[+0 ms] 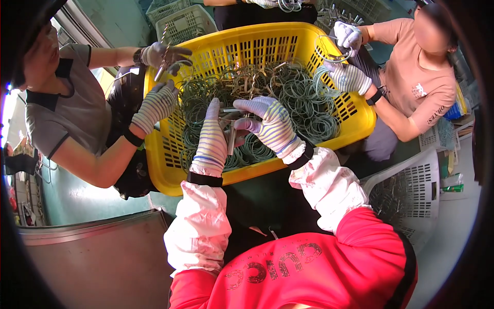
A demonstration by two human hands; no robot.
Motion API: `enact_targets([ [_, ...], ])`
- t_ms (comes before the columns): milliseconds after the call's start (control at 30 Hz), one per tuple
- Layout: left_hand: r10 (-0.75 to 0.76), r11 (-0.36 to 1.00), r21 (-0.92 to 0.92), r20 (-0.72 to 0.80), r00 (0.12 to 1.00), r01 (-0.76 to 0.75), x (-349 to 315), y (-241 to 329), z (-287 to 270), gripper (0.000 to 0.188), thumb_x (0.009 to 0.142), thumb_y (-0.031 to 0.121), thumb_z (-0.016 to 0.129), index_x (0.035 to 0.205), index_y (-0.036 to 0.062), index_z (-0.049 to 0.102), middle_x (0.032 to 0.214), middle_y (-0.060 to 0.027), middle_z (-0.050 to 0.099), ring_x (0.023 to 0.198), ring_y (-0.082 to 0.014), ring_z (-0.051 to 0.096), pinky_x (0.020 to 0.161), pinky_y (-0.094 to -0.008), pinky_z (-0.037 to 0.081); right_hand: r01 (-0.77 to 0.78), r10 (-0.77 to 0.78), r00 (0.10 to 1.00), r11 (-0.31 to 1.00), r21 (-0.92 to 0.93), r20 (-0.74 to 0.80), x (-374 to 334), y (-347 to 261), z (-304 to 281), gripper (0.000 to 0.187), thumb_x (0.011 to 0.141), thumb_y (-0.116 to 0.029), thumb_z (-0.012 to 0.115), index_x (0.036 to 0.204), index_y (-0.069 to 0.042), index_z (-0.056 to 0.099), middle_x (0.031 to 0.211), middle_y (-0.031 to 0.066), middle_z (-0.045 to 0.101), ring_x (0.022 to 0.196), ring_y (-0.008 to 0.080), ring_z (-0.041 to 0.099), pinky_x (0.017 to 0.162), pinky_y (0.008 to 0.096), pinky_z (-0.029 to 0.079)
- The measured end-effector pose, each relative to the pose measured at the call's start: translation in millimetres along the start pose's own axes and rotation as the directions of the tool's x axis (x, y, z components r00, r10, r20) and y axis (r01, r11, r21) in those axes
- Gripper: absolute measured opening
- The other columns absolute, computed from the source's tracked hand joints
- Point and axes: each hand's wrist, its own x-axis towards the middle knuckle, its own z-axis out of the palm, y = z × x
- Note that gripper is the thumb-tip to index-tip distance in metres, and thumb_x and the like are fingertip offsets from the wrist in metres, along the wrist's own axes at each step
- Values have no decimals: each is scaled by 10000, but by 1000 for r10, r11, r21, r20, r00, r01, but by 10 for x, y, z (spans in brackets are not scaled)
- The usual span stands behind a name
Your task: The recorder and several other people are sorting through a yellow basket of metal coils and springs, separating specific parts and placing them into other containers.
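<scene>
Both my hands, in striped knit gloves, are over a large yellow plastic basket [309, 153]. Coiled grey-green wire loops [303, 105] fill much of it, with a tangle of brownish metal pieces [247, 82] toward the far side. My left hand [211, 140] is closed, its fingers around silvery metal pins [231, 140] that stick out toward the right. Close beside it, my right hand [272, 126] has thumb and fingers curled in a pinch at the same pins. A thin metal rod [230, 110] shows between the fingertips. Which hand bears which pin is partly hidden.
A co-worker's gloved hands [157, 105] hold metal parts at the basket's left. Another's gloved hands [350, 77] hold a wire loop at the right; a third person is beyond. White baskets [188, 23] stand behind, another [419, 190] at right. A metal surface [98, 257] lies near left.
</scene>
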Motion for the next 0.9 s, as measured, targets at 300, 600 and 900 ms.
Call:
enact_targets([
  [300, -1, 956, -291, 122, 993, 37, -106, 207, -19, 650, 979, 617, 410, 1141, 24, 621, 901, -138, 721, 503, -198, 554, 374, -291, 423, -146, 147, 989, 980, 133, 0, -10, 57, 19, 772, 715, -272, 879, 1367, -34, 541, 1273, 194, 643, 1172, 352, 622, 1024, 412, 484],
  [600, 58, 920, -390, 213, 975, 31, -107, 145, -52, 712, 984, 640, 369, 1142, -12, 608, 919, -174, 721, 472, -209, 537, 367, -304, 382, -171, 178, 984, 948, 269, -3, -36, 62, 60, 636, 749, -199, 862, 1302, -35, 593, 1171, 157, 681, 1072, 288, 662, 968, 379, 517],
  [900, 41, 918, -396, 150, 988, 22, -177, 180, 32, 795, 962, 684, 352, 1020, -53, 644, 783, -145, 693, 443, -200, 501, 359, -303, 360, -285, 299, 954, 911, 298, 1, -59, 34, 58, 440, 774, -168, 852, 1144, -28, 659, 1003, 112, 707, 912, 223, 684, 836, 337, 551],
])
